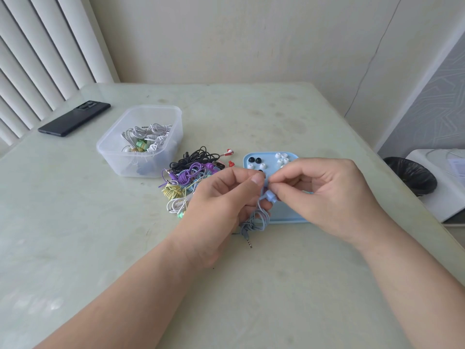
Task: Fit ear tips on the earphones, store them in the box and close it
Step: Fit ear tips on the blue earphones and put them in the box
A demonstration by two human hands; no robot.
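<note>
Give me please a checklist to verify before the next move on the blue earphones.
1. Left hand grips the blue earphones: ok.
2. Right hand pinches at the earbud: ok.
3. Ear tip between its fingertips: cannot tell, hidden.
4. Spare ear tips lie on the blue tray: ok.
5. Clear box stands open, without lid: ok.

The table (251, 285) is a pale, mottled green, with a black phone (74, 118) near its far left corner and a clear box (118, 162) of white cords. The heap of earphones (187, 177) mid-table mixes black, purple, yellow, white, mint and red. The light blue tray (286, 213) carries black and white ear tips (281, 158), and over it is a pale blue earphone (270, 196).
</note>
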